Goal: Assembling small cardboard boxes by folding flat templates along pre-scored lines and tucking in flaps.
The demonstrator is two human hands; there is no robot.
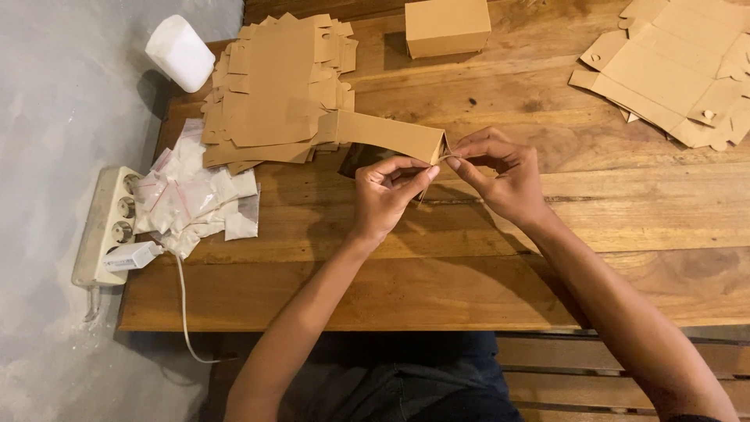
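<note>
A small brown cardboard box (384, 134), long and narrow, is held above the wooden table (437, 273) with its open end toward me. My left hand (385, 191) pinches the near end of the box from the left. My right hand (500, 173) pinches a small flap at the same end with thumb and forefinger. The fingertips of both hands almost meet at the box's end. A dark shadow or object lies under the box; I cannot tell which.
A stack of flat unfolded box blanks (277, 86) lies at the left back. More blanks (676, 66) lie at the right back. A folded box (447, 27) stands at the back. Small plastic sachets (191, 199) are piled left. A power strip (105, 227) and white container (180, 53) sit on the floor.
</note>
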